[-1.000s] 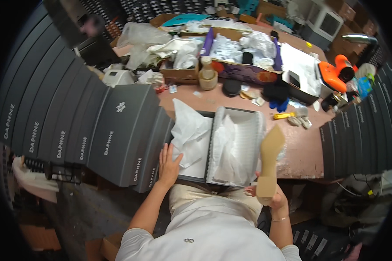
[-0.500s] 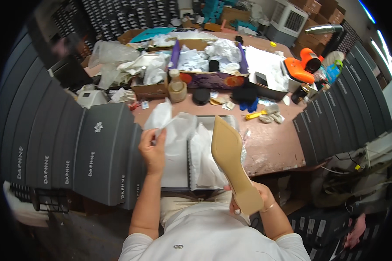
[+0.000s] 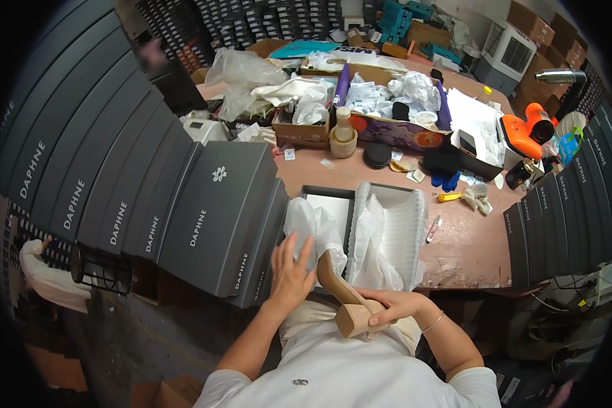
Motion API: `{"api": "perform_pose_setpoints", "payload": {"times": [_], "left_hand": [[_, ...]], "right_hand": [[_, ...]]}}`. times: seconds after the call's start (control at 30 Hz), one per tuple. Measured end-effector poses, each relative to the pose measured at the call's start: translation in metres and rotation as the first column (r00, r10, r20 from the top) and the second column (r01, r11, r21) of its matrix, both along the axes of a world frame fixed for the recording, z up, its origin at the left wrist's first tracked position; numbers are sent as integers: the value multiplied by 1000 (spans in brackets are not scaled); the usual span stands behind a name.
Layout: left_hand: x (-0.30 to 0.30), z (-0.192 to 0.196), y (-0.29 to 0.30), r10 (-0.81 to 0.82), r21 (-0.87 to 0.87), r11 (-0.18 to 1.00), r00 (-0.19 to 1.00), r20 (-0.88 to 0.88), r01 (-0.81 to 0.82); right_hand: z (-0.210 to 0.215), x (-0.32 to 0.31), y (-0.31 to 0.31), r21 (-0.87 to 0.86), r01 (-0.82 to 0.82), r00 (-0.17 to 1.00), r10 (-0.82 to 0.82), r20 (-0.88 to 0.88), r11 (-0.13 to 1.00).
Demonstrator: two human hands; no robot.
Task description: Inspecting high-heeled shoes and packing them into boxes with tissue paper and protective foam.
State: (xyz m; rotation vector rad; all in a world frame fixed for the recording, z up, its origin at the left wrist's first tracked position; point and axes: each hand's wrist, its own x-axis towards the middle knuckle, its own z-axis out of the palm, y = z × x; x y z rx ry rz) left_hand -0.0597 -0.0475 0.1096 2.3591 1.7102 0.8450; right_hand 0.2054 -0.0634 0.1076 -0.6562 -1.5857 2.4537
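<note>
My right hand (image 3: 396, 306) grips a beige heeled shoe (image 3: 352, 318) round its heel end, with the block heel toward me. The shoe's toe points away and is partly covered by white tissue paper (image 3: 309, 221). Beside the tissue my left hand (image 3: 291, 272) is open, fingers spread, at the left of the toe; whether it touches the paper I cannot tell. Just beyond the hands sits an open dark grey shoebox (image 3: 350, 216). More crumpled white tissue (image 3: 370, 248) and a ribbed white foam sheet (image 3: 406, 234) lie in its right part.
Dark grey shoeboxes (image 3: 214, 204) are stacked high on the left, others (image 3: 557, 211) on the right. Behind are a bottle (image 3: 343, 136), a purple carton (image 3: 394, 132) of paper and an orange tool (image 3: 521, 136). A small cutter (image 3: 434, 229) lies right of the shoebox.
The shoe has tilted down from upright, its toe now at the tissue. My left hand has let go of the tissue and opened. The view has shifted left.
</note>
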Motion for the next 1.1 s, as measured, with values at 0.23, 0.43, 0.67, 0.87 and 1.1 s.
{"api": "perform_pose_setpoints", "payload": {"times": [0.23, 0.43, 0.67, 0.87, 1.1], "left_hand": [[26, 41, 52, -172, -112, 955, 820, 546, 275], [21, 70, 46, -274, 77, 960, 857, 436, 268], [77, 62, 10, -677, 390, 722, 702, 221, 572], [59, 39, -2, -639, 224, 769, 713, 291, 598], [67, 64, -2, -706, 277, 703, 599, 377, 655]], "right_hand": [[-10, 7, 3, -33, 108, 984, -112, -138, 994], [-9, -5, 12, -313, 547, 785, -605, -133, 777], [-13, -57, 13, -295, 843, 447, -891, -81, 450], [-12, -28, 33, 215, 763, 641, -756, -131, 610], [-25, -19, 17, 608, 654, 654, -740, -157, 450]]}}
